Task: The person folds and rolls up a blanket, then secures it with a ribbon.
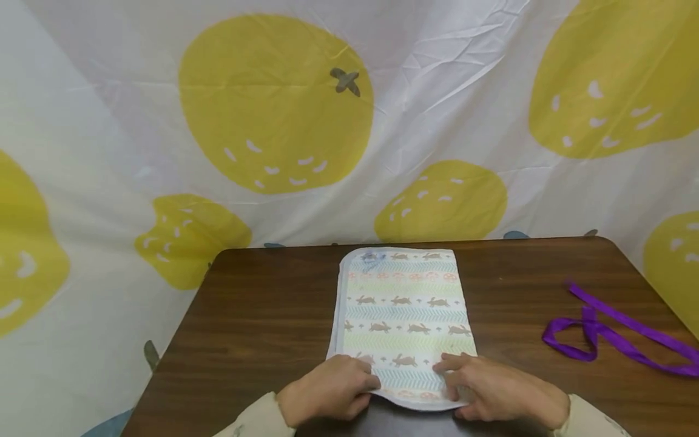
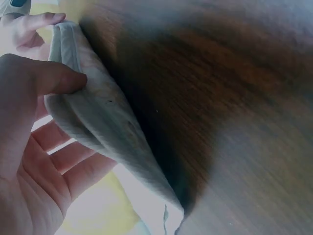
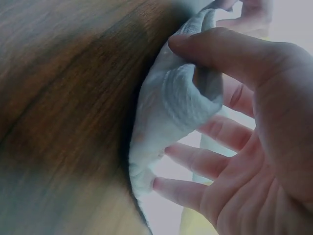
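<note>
A folded cloth (image 1: 404,315) with rows of brown rabbits and green and blue zigzags lies lengthwise on the table, its layers stacked with rounded corners. At its near left corner my left hand (image 1: 333,388) pinches the edge. In the left wrist view the thumb presses on the layered cloth (image 2: 105,107) while the fingers sit on its other side. My right hand (image 1: 499,388) pinches the near right part of the edge. Seen from the right wrist, the cloth (image 3: 161,107) bends into a loop under the thumb, with the fingers behind it. The near edge is slightly raised between the hands.
A loose purple ribbon (image 1: 628,346), partly looped, lies on the right side of the brown wooden table (image 1: 256,321). Behind the table's far edge hangs a white curtain (image 1: 459,79) printed with yellow fruit.
</note>
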`<state>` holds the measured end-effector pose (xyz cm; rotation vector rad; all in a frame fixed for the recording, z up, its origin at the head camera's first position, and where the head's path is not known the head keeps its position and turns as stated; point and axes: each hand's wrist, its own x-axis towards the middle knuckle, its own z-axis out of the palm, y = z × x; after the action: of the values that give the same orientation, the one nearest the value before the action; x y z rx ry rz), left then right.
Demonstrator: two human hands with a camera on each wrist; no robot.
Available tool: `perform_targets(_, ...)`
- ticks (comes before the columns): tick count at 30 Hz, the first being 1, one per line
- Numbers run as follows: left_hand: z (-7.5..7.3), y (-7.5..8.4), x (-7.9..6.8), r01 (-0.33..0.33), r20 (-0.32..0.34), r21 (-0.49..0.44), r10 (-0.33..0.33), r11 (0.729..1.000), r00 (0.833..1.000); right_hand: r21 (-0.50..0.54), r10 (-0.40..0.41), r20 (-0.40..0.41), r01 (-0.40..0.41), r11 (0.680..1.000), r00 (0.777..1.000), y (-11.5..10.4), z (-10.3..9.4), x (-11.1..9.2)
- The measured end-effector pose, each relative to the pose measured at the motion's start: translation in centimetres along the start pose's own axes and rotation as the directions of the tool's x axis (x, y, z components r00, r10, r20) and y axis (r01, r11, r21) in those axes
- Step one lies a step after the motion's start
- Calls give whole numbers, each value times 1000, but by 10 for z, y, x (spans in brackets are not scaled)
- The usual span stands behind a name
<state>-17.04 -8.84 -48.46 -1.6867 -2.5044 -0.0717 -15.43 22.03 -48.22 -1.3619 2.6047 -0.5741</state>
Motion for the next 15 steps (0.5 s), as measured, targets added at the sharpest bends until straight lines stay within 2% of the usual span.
perform_targets(10,-1,-2,0,35,-27,-49,-36,998,999,8,-21,-26,21,1000,999,2,2,-5)
perform_targets(15,-2,-4,-3,62,-26,-137,-66,989,998,-42,-74,-72,71,997,995,2,5,-7)
